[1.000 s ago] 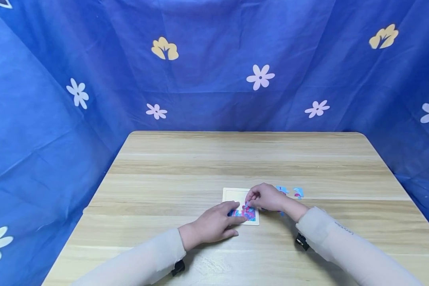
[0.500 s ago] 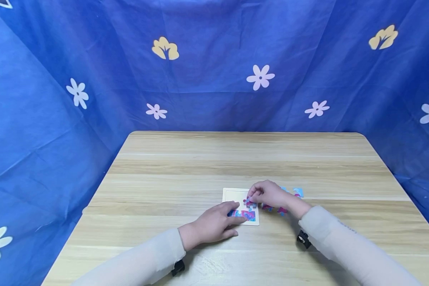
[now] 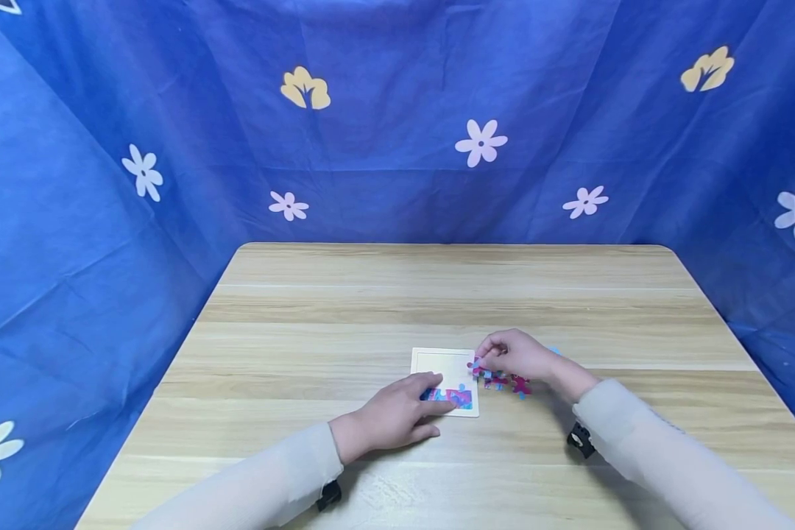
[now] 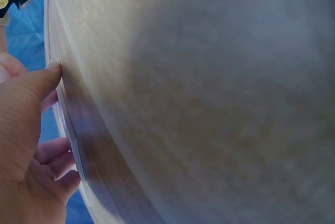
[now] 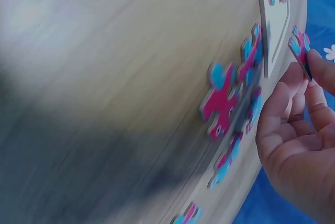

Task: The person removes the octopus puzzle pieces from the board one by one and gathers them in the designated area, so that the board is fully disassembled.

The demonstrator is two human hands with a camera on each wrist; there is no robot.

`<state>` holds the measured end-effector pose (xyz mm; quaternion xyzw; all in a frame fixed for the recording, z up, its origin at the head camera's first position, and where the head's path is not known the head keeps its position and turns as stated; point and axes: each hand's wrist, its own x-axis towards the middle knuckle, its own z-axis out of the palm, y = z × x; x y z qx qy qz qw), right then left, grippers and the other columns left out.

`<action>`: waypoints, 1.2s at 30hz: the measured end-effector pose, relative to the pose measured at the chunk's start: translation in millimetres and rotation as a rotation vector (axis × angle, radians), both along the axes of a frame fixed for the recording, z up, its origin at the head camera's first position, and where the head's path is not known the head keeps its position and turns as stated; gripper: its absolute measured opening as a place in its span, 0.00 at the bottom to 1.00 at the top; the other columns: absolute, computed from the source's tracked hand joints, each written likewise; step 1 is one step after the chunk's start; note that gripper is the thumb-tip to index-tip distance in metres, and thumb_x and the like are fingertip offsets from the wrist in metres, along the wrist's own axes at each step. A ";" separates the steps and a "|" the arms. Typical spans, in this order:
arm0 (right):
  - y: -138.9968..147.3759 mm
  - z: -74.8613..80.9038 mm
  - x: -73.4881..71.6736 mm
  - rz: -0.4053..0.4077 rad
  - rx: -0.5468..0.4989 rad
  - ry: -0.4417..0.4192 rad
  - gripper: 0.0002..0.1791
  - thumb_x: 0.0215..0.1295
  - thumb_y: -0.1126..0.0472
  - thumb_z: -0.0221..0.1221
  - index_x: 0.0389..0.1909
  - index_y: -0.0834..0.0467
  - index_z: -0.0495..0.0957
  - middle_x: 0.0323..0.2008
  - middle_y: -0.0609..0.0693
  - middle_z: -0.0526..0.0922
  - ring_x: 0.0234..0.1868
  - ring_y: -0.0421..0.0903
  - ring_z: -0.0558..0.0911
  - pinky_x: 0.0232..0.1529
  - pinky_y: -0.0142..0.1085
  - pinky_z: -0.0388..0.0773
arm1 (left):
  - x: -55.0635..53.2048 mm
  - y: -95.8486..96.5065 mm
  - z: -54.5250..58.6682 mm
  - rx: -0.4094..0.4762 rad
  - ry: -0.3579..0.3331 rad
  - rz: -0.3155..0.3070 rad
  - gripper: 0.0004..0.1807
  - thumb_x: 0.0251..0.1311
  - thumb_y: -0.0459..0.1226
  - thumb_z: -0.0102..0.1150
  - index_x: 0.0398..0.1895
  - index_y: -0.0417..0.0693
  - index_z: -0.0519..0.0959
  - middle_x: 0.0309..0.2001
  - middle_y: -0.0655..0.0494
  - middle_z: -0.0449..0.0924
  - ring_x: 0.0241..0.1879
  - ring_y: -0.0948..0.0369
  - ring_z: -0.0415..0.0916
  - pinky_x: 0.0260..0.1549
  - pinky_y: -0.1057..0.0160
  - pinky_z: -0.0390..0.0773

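A pale square puzzle tray (image 3: 433,362) lies on the table, with pink-and-blue pieces (image 3: 462,400) set along its near side. My left hand (image 3: 394,414) rests on the tray with fingers spread, covering part of those pieces. In the left wrist view, thumb and fingers (image 4: 49,153) lie along the tray's edge. Above the tray's right edge, my right hand (image 3: 518,356) pinches a jigsaw piece (image 5: 300,48) between thumb and fingers, raised off the table in the right wrist view.
Several loose jigsaw pieces (image 5: 220,101) lie right of the tray, close under my right hand; one pink piece (image 3: 520,385) shows beside its wrist. The wooden table (image 3: 344,294) ends at a blue flowered curtain (image 3: 397,147) at the back and sides.
My right hand has lifted the jigsaw piece from above the set pieces and drawn it right, to the tray's right edge. My left hand has stayed in place.
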<state>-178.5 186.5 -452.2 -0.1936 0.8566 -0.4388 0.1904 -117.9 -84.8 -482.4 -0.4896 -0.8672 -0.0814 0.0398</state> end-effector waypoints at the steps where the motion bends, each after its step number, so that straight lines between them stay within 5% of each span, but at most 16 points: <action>1: 2.6 0.3 0.1 0.001 -0.002 0.003 0.05 0.61 0.65 0.62 0.36 0.61 0.81 0.27 0.47 0.79 0.27 0.43 0.74 0.27 0.34 0.75 | 0.1 -0.1 0.1 -0.003 -0.001 0.001 0.24 0.61 0.53 0.58 0.60 0.60 0.77 0.63 0.41 0.67 0.63 0.48 0.65 0.63 0.55 0.63; 11: 24.9 2.9 2.6 0.005 0.006 0.027 0.07 0.59 0.65 0.63 0.36 0.64 0.81 0.29 0.48 0.79 0.29 0.42 0.73 0.30 0.32 0.74 | 1.0 0.3 1.1 -0.011 -0.010 0.008 0.24 0.62 0.53 0.57 0.60 0.60 0.77 0.63 0.41 0.67 0.63 0.48 0.64 0.64 0.55 0.62; 16: 35.3 2.9 3.9 0.009 -0.008 -0.028 0.06 0.60 0.66 0.62 0.37 0.65 0.80 0.28 0.49 0.79 0.25 0.42 0.73 0.24 0.31 0.73 | 0.1 -0.3 0.5 -0.010 -0.003 0.003 0.23 0.62 0.53 0.58 0.60 0.60 0.77 0.63 0.41 0.67 0.63 0.48 0.64 0.64 0.55 0.62; 36: 72.9 6.6 14.0 0.008 -0.011 -0.200 0.08 0.60 0.65 0.62 0.38 0.66 0.79 0.25 0.48 0.75 0.28 0.44 0.74 0.29 0.34 0.77 | -0.7 -2.3 3.3 -0.017 -0.002 0.005 0.24 0.62 0.53 0.58 0.60 0.61 0.77 0.63 0.42 0.67 0.63 0.49 0.64 0.64 0.56 0.62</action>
